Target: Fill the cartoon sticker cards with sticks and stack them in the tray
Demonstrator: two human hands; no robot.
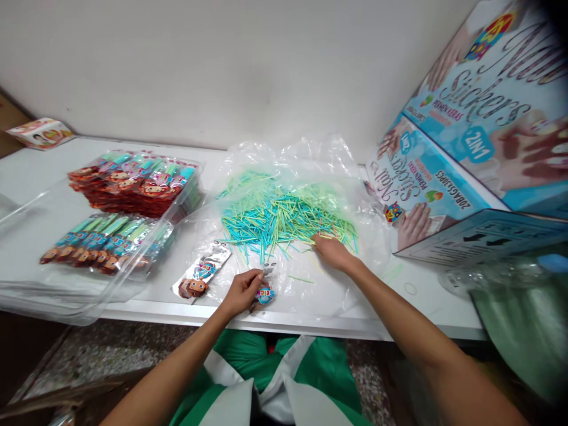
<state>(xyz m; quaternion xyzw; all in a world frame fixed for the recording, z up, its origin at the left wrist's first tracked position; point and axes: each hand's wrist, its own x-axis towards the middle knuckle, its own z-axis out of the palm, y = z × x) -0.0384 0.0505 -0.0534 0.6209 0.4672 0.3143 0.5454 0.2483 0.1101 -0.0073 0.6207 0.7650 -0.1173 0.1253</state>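
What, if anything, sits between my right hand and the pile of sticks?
Nothing visible does. The right hand touches the near edge of the stick pile, which lies uncovered on the clear plastic sheet. The left hand holds a small packet off to the side.

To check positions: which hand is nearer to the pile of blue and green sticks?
Right. The right hand touches the stick pile; the left hand holds a packet short of it.
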